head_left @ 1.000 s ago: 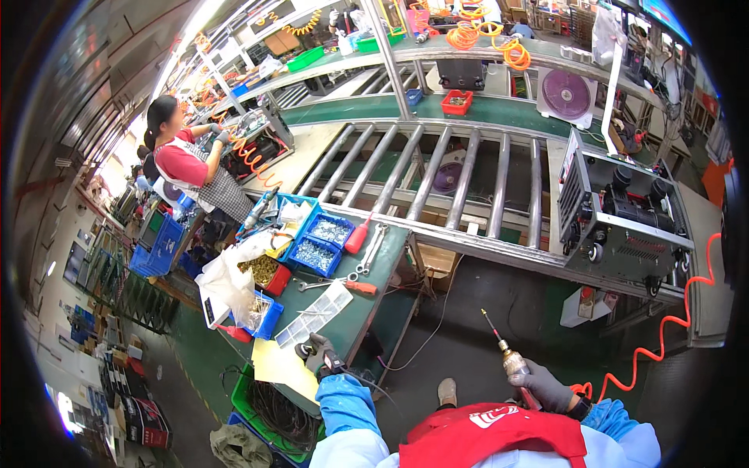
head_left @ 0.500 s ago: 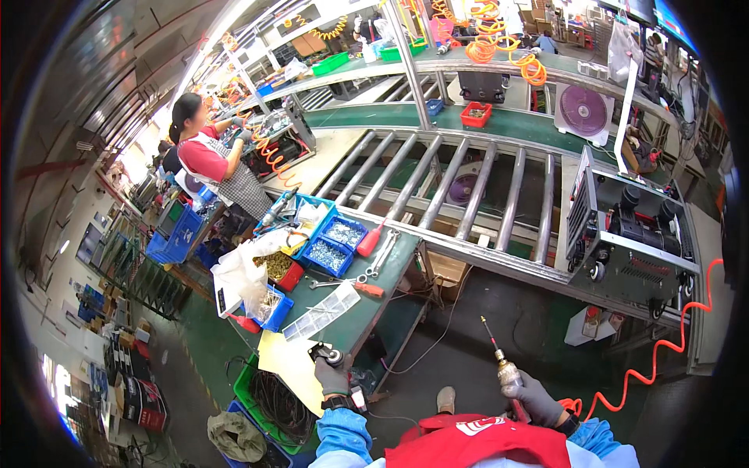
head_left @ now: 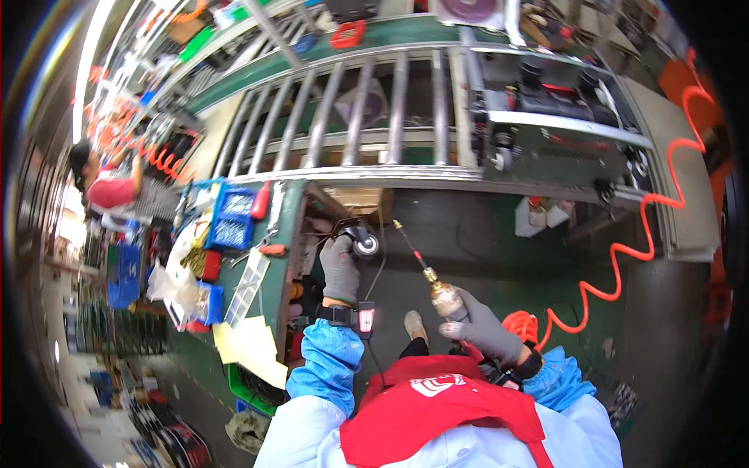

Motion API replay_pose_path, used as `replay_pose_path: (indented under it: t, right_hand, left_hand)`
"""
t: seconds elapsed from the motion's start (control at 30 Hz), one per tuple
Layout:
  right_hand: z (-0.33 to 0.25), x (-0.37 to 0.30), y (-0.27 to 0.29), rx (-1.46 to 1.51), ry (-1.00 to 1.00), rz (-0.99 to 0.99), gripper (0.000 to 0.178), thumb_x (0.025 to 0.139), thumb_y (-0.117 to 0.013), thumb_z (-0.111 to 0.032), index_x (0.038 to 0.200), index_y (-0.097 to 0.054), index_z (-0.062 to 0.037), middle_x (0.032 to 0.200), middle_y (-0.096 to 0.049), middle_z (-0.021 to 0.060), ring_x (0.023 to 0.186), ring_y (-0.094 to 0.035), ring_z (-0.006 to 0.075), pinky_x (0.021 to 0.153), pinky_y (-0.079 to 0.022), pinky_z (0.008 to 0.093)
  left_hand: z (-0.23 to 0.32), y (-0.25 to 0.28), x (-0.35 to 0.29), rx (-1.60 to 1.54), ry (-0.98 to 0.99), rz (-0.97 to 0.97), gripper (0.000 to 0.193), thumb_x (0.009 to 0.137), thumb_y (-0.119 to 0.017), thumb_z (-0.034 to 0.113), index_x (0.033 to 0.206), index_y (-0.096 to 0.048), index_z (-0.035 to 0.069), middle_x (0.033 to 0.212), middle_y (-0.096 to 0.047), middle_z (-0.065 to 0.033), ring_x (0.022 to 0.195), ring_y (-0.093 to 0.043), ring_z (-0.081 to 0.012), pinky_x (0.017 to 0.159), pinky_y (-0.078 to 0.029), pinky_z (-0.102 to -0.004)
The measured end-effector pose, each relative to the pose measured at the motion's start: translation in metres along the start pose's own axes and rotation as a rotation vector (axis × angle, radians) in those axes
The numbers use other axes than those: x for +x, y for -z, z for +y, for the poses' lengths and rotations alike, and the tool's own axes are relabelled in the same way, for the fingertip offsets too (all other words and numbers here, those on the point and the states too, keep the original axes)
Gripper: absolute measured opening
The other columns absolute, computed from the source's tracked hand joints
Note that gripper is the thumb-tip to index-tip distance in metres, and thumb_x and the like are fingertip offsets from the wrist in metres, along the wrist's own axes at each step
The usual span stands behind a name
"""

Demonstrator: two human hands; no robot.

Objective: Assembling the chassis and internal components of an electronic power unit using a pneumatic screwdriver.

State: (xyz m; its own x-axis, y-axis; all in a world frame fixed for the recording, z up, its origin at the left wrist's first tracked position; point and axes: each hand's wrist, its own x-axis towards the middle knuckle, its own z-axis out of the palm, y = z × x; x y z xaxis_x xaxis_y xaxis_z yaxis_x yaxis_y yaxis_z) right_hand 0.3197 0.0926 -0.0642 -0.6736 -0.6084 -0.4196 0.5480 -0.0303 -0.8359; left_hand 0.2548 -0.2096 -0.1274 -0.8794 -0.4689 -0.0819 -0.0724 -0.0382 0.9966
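My left hand (head_left: 340, 271), in a grey glove, is closed round a small caster (head_left: 365, 245) with a dark bracket and a pale-hubbed wheel. It is beside the right edge of the green workbench (head_left: 290, 234). My right hand (head_left: 490, 329), gloved too, grips an air screwdriver (head_left: 447, 299), whose long bit points up and to the left, touching nothing. Beyond both hands a metal-framed machine (head_left: 558, 160) stands on the conveyor's right end, with black cylindrical parts inside. A caster (head_left: 502, 159) shows at its near left corner.
An orange coiled air hose (head_left: 612, 269) loops on the right. Metal rollers (head_left: 356, 109) span the conveyor ahead. On the workbench are blue bins of small hardware (head_left: 232, 217), a clear divided tray (head_left: 248, 286) and yellow sheets (head_left: 251, 349). Another person (head_left: 117, 187) stands at far left.
My view has swung right and down toward the machine. My left hand has moved off the yellow sheets, past the bench edge, with the caster. The screwdriver remains in my right hand.
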Motion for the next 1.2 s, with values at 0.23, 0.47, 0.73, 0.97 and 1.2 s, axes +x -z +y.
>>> replay_pose_path:
  t: [0.23, 0.47, 0.73, 0.97, 1.2]
  right_hand:
    - [0.008, -0.033, 0.040, 0.022, 0.106, 0.187, 0.075, 0.081, -0.075, -0.018, 0.143, -0.036, -0.0011, 0.106, -0.059, 0.0043, 0.094, -0.058, 0.0108, 0.084, -0.048, 0.0267]
    - [0.031, -0.062, 0.072, 0.018, 0.063, 0.283, 0.072, 0.082, -0.073, -0.019, 0.142, -0.038, -0.0016, 0.100, -0.059, 0.0034, 0.085, -0.058, 0.0108, 0.073, -0.049, 0.0265]
    - [0.072, -0.042, 0.099, 0.278, 0.142, 0.365, 0.065, 0.085, -0.070, -0.019, 0.139, -0.040, -0.0034, 0.085, -0.059, 0.0034, 0.065, -0.057, 0.0091, 0.055, -0.047, 0.0266]
    - [0.097, 0.035, 0.138, 0.436, 0.116, 0.459, 0.055, 0.087, -0.068, -0.021, 0.134, -0.044, -0.0071, 0.074, -0.055, 0.0023, 0.051, -0.053, 0.0093, 0.043, -0.043, 0.0274]
    - [0.104, 0.094, 0.173, 0.469, 0.160, 0.487, 0.041, 0.087, -0.069, -0.024, 0.120, -0.050, -0.0074, 0.071, -0.055, 0.0023, 0.051, -0.054, 0.0103, 0.044, -0.044, 0.0279]
  left_hand:
    - [-0.025, -0.124, -0.012, 0.129, 0.152, -0.179, 0.010, 0.083, -0.058, 0.011, 0.081, -0.060, 0.002, 0.074, -0.062, -0.0045, 0.062, -0.065, -0.0134, 0.054, -0.056, -0.0283]
    - [-0.034, -0.182, -0.034, 0.292, 0.094, -0.253, 0.019, 0.080, -0.060, 0.014, 0.075, -0.056, -0.003, 0.068, -0.058, -0.0082, 0.060, -0.055, -0.0135, 0.054, -0.046, -0.0303]
    - [-0.033, -0.226, -0.044, 0.676, -0.213, -0.187, 0.025, 0.077, -0.063, 0.019, 0.072, -0.053, -0.003, 0.066, -0.058, -0.0137, 0.061, -0.055, -0.0227, 0.062, -0.045, -0.0378]
    - [-0.075, -0.278, 0.006, 0.575, -0.290, -0.189, 0.018, 0.076, -0.068, 0.013, 0.075, -0.056, 0.000, 0.066, -0.060, -0.0092, 0.061, -0.057, -0.0177, 0.061, -0.047, -0.0332]
    - [-0.119, -0.303, 0.072, 0.464, -0.199, -0.250, 0.019, 0.076, -0.069, 0.011, 0.089, -0.066, -0.003, 0.077, -0.069, -0.0077, 0.069, -0.062, -0.0121, 0.065, -0.050, -0.0284]
